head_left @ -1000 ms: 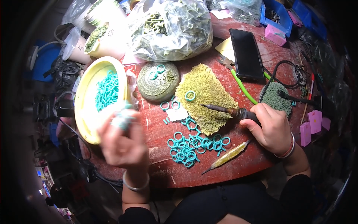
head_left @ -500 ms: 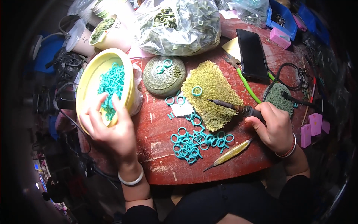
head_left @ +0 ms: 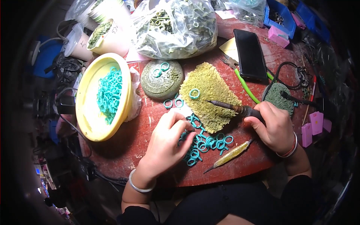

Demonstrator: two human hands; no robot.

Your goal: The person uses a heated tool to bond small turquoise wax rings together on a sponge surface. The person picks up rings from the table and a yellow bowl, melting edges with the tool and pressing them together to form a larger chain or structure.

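Observation:
My left hand [head_left: 168,140] is over the pile of teal rings [head_left: 204,143] on the red table, its fingers curled toward the thumb. The fingertips cover part of the pile, so what they pinch, if anything, is hidden. My right hand [head_left: 273,123] grips the dark handle of a soldering iron [head_left: 247,111], whose tip rests on or just above a rough yellow-green pad [head_left: 213,107]. A single teal ring [head_left: 194,93] lies on that pad near the tip. Two more rings [head_left: 161,69] sit on a round grey-green stone-like block [head_left: 161,84].
A yellow bowl [head_left: 84,125] holding many rings stands at left. Behind are a clear bag [head_left: 180,33] of green pieces and white cups [head_left: 107,39]. A phone [head_left: 251,56], green-handled pliers [head_left: 245,84], a cable and a green pad [head_left: 279,98] lie right; a yellow-handled pointed tool [head_left: 230,154] lies in front.
My left hand has left the yellow bowl and moved right onto the ring pile, its fingers curling in. My right hand keeps the soldering iron in nearly the same place. The view has shifted slightly.

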